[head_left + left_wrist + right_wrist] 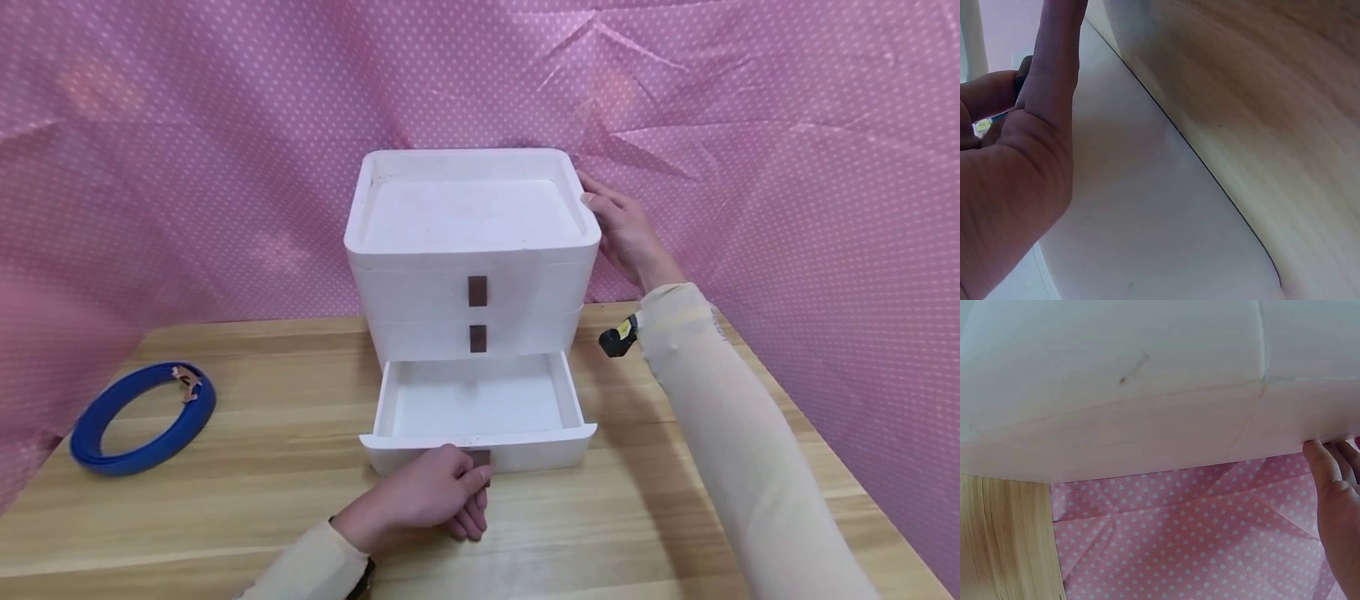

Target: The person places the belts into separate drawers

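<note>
Left hand (pixel 431 500) grip pinched on brown tab (pixel 481 457) of bottom drawer (pixel 480 408), drawer out, empty; right hand (pixel 622 229) flat against cabinet (pixel 472 250) side, bracing on desk (pixel 225 500); blue belt (pixel 142 417) well left; next likely fetch belt

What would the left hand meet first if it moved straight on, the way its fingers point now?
The left hand pinches the brown tab of the open bottom drawer. Straight on it would meet that drawer's white front at once, since the fingers seem to touch it already.
</note>
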The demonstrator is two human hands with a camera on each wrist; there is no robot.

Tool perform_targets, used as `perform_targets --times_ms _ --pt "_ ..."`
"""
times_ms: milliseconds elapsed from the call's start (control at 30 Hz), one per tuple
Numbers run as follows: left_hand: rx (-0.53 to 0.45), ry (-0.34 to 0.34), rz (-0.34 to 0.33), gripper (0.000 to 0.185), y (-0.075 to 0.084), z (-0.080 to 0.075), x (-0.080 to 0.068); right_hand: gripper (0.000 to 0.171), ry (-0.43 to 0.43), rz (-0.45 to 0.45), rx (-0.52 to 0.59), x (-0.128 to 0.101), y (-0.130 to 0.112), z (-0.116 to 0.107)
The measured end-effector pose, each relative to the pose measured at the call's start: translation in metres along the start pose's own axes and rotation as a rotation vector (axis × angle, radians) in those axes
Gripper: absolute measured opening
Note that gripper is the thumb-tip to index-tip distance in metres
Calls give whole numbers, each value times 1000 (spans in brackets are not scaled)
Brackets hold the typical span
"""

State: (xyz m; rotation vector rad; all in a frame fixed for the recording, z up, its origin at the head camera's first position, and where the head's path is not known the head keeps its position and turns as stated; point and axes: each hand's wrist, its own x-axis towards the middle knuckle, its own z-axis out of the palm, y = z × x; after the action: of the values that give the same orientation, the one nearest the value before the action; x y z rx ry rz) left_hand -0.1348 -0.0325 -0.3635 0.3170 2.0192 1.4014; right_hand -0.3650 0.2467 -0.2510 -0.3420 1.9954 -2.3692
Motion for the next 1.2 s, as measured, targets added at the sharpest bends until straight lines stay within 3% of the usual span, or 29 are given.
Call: perform_targets --times_ms 633,1067,1200 --pt "-6 -2 18 36 -1 2 -2 51 -19 1 12 0 -1 -1" --pt "47 46 0 36 1 9 -5 51 -23 -3 -35 -2 0 -2" --pt "71 69 25 36 2 12 -5 51 -24 -15 -45 -1 0 -2"
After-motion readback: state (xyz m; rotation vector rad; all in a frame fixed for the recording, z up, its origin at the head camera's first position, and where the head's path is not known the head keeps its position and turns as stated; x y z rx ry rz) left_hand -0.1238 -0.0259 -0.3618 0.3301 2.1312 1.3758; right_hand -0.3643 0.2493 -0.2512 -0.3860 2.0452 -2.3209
